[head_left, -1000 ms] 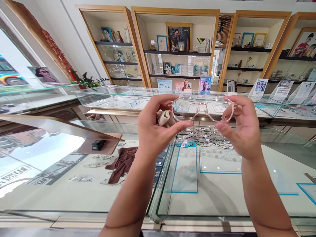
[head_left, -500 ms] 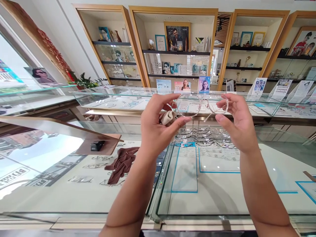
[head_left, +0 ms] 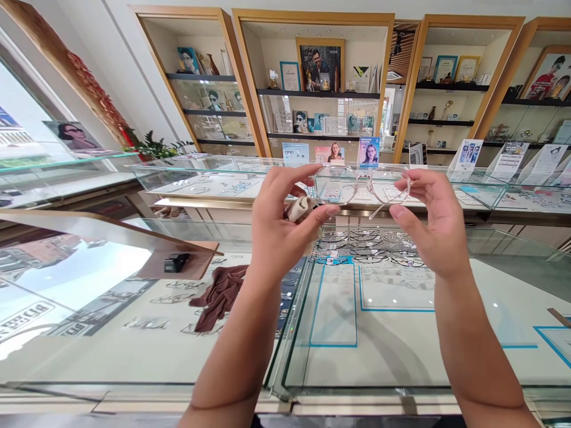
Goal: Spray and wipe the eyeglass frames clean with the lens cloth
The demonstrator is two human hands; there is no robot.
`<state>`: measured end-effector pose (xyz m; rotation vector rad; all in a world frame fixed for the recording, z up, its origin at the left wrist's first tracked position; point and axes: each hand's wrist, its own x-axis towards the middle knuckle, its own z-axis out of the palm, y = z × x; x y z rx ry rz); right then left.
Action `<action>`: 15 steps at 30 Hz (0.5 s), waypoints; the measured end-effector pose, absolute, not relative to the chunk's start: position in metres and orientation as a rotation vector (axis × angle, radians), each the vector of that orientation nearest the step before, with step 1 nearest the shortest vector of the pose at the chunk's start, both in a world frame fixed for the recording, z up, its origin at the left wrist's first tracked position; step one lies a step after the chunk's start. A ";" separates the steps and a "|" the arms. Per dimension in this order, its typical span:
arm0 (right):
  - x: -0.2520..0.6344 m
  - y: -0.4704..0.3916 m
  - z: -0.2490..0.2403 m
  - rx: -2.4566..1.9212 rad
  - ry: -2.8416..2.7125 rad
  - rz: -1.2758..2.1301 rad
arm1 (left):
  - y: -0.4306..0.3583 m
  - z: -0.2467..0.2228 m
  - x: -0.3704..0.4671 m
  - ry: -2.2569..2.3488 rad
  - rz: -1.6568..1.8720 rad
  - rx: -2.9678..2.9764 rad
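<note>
The left hand (head_left: 279,229) grasps one side of the clear glasses (head_left: 364,178), its thumb by the lower rim, and also has a crumpled beige cloth (head_left: 298,209) tucked against the palm. The right hand (head_left: 439,223) has its fingers at the opposite side, by the rim, with the thumb apart from them; whether its grip is closed on the glasses, I cannot tell. The glasses are in the air between the hands, lenses roughly upright, above the glass desk (head_left: 392,371). An arm tip slants down below the lens nearer the right hand. Beneath, rows of frames (head_left: 366,246) lie beyond blue-edged panels (head_left: 334,306). A dark red cloth (head_left: 220,297) lies bunched beside the left forearm, partly hidden by it. Wooden cabinets (head_left: 314,18) stand behind.
</note>
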<state>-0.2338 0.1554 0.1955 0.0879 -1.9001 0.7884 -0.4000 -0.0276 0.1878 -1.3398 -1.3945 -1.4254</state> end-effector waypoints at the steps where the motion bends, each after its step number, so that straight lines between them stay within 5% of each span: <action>1: -0.233 0.155 0.196 0.088 -1.893 0.778 | -0.028 0.188 -0.401 -1.409 -1.418 -1.325; 15: -0.231 0.150 0.194 0.053 -1.838 0.711 | -0.028 0.187 -0.398 -1.479 -1.444 -1.249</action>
